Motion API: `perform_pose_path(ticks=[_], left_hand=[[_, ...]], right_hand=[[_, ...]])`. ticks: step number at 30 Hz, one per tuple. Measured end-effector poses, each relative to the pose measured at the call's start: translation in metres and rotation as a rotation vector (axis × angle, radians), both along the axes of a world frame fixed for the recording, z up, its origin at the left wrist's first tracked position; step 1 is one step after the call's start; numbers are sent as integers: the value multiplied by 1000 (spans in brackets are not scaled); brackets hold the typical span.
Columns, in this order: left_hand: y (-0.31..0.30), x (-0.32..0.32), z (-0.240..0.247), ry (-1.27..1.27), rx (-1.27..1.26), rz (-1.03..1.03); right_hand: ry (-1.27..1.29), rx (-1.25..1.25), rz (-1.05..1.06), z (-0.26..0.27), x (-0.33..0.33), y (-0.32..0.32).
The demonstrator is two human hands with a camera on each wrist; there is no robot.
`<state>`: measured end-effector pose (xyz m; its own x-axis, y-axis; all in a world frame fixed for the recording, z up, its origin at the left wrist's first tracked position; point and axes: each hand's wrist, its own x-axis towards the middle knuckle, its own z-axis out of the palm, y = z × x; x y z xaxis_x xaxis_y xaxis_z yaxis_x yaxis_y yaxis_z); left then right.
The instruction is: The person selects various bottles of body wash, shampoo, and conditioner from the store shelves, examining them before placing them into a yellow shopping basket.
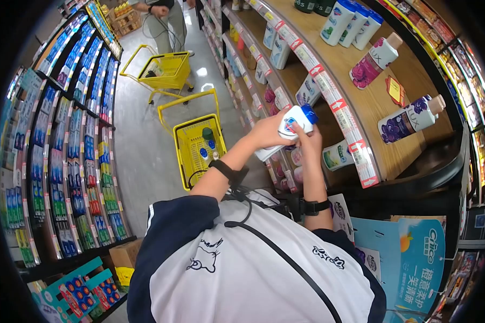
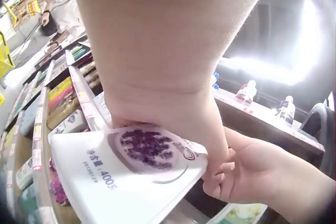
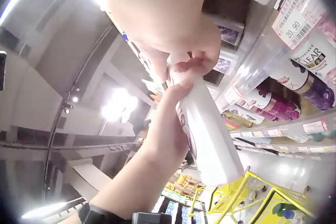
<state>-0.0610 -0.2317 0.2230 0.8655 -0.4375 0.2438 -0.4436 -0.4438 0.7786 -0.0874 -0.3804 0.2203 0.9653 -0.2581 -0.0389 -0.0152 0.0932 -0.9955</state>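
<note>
Nearest the camera, a white shirt [image 1: 264, 274] lies below the fingers. Beyond it, the left hand [image 1: 267, 133] has its fingers curled round the body of a white bottle [image 1: 296, 118], apparently bearing its weight; the right hand [image 1: 310, 144] pinches it with its fingers just by the blue cap [image 1: 309, 113], likely to steady it. Tilted so, the front label faces up, presumably for reading. Right of the fingers, a shelf [image 1: 415, 154] displays bottles, probably spaced for easy picking.
</note>
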Motion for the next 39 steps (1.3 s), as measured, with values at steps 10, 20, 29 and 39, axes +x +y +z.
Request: perform_pose_path(ticks=[10,20,29,39], left_hand=[[-47,25,-38,-223,-165,-78],[-52,26,-55,22,-201,15],[-31,39,-56,94,-322,94],[12,70,-53,259,-250,2]], right_hand=[[-246,134,-347,28,1,-22],[-300,146,-546,43,20,-18],[-209,79,-523,45,33,0],[-158,75,-498,29,31,27]])
